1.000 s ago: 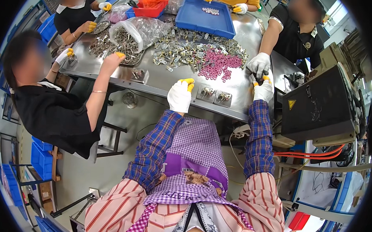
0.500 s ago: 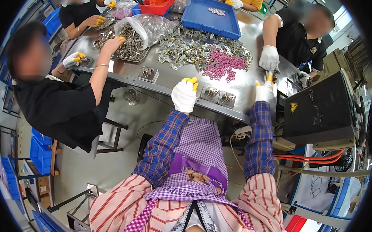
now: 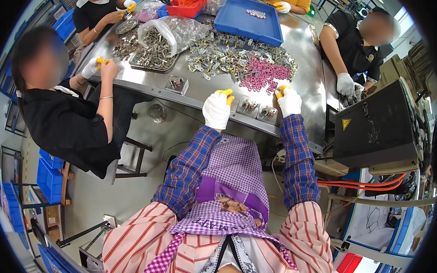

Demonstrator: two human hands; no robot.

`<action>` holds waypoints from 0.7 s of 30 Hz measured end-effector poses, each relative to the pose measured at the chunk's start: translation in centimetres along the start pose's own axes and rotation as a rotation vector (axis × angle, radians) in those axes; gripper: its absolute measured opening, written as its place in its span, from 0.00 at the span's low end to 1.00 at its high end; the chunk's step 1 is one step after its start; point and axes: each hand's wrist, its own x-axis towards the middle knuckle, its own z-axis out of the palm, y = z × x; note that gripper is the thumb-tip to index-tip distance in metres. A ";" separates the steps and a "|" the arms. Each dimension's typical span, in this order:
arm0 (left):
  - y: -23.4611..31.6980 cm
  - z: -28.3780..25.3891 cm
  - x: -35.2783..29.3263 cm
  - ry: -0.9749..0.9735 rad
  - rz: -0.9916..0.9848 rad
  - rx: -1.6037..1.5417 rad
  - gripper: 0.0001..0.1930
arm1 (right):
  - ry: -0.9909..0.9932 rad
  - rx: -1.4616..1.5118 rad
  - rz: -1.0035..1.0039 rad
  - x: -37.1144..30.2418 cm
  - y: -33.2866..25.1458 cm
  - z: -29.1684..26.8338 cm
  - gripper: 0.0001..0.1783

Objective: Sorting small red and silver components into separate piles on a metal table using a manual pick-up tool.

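Note:
My left hand (image 3: 217,110), in a white glove with yellow fingertips, is closed in a pinch above the table's near edge. Anything between its fingertips is too small to make out. My right hand (image 3: 289,101), gloved the same way, has its fingers curled together just right of the pink rings (image 3: 258,75); what it may grip is hidden. Between my hands, two small metal blocks with fittings on top, a left block (image 3: 249,106) and a right block (image 3: 267,113), lie at the edge. Beyond the left hand spreads a heap of small metal tabs (image 3: 211,58).
A blue tray (image 3: 248,21) holds small white pieces at the back. Left of it are a red bin (image 3: 187,8) and a plastic bag of metal parts (image 3: 157,41). A dark machine box (image 3: 375,126) stands right. Co-workers sit left, right and across the metal table (image 3: 304,62).
My right hand has moved left, away from the right co-worker's glove, to the pink rings. That co-worker's glove has drawn back right. The left co-worker's bare hand has left the metal parts.

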 end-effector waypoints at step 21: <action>3.6 -2.8 3.3 -0.300 -0.567 -0.646 0.12 | -0.246 0.676 -0.089 -6.9 -0.3 -3.9 0.11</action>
